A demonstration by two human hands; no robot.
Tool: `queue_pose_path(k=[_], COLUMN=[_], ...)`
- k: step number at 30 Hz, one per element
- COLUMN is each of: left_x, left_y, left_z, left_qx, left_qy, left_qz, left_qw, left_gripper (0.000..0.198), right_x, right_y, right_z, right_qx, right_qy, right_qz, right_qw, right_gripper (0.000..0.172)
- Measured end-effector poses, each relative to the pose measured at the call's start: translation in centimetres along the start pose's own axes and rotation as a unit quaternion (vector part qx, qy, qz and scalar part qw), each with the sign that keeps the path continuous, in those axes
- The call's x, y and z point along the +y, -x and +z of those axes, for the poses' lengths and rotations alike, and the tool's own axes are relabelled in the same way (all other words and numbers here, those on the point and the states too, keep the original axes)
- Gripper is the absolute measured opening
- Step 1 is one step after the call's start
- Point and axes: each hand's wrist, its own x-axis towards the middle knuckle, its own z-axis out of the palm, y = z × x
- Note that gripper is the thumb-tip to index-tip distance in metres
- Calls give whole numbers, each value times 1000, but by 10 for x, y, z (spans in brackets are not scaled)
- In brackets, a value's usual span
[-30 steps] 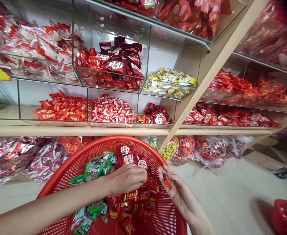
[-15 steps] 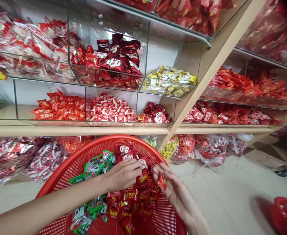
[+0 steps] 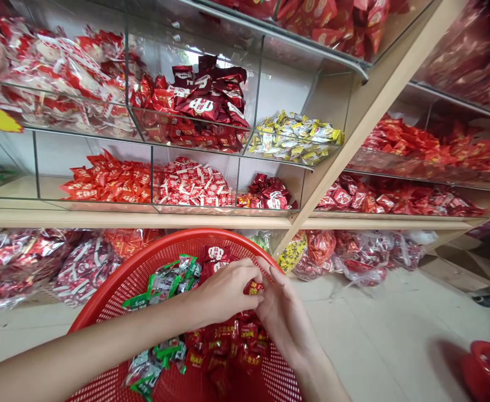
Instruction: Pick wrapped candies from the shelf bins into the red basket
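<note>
A large red plastic basket [image 3: 224,237] stands below the shelf, with wrapped candies inside. Green-and-clear candy packets [image 3: 163,285] lie on its left side, dark red packets with white print [image 3: 215,254] at the back, and small red candies with yellow lettering [image 3: 224,335] at the centre. Over these, my left hand [image 3: 230,287] is closed, its fingers at a red-and-yellow wrapped candy [image 3: 253,287] against my right palm. My right hand [image 3: 284,318] is cupped around it at the basket's right side. My left fingers partly hide what lies in the right hand.
Clear-fronted shelf bins [image 3: 195,184] hold several kinds of wrapped sweets behind the basket. A wooden upright [image 3: 332,162] divides the shelves. Bulging plastic bags [image 3: 360,257] sit underneath. Another red container [image 3: 488,368] stands on the tiled floor [image 3: 374,335] at right.
My left hand has moved right, from above the candies to my right hand. The right hand has turned inward and shifted slightly left, so the two hands now meet.
</note>
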Motion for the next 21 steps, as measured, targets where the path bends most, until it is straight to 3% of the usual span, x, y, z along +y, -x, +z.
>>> queue_pose_path(k=[4,8,11,15,21], left_x=[2,-9,-25,-41,-43], left_y=[3,10,22,35,31], left_z=[-13,-36,-44,-32,-15], left_qx=[-9,-21,-61,-123,-157], left_qy=[16,-24,-75,-137,-259], left_qz=[-25,-61,-66,-5,33], left_qw=[1000,998,993,983,952], left_gripper=[25,26,25,32,34], right_x=[4,2,-2,-8,-8], right_y=[3,8,13,24,40], right_z=[3,-8,-24,-47,-88], right_qx=[-15,24,66,152,254], right_qy=[8,29,60,158,308], right_qz=[10,4,-34,-117,-207], right_qw=[1000,999,995,968,893], right_gripper=[39,44,47,51,58])
